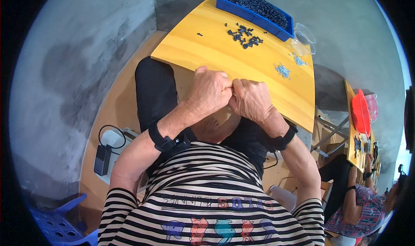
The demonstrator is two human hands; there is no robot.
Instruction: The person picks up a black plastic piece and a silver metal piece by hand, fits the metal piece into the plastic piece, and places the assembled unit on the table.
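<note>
My left hand [208,87] and my right hand [251,98] meet at the near edge of the yellow table [190,49]. Both have their fingers curled in, with the fingertips pressed close together. Whatever they hold between them is hidden by the fingers. Beyond them lies a loose pile of small black parts [247,42], with one black piece [199,34] off to the left. Two little heaps of small silvery pieces, a nearer heap [282,71] and a farther heap [298,59], lie to the right.
A blue tray [250,21] full of small black parts stands at the table's far edge, beside clear plastic cups [306,40]. At right, a co-worker [361,209] sits by another yellow table with a red basin [359,112]. A blue plastic stool [60,228] is at lower left.
</note>
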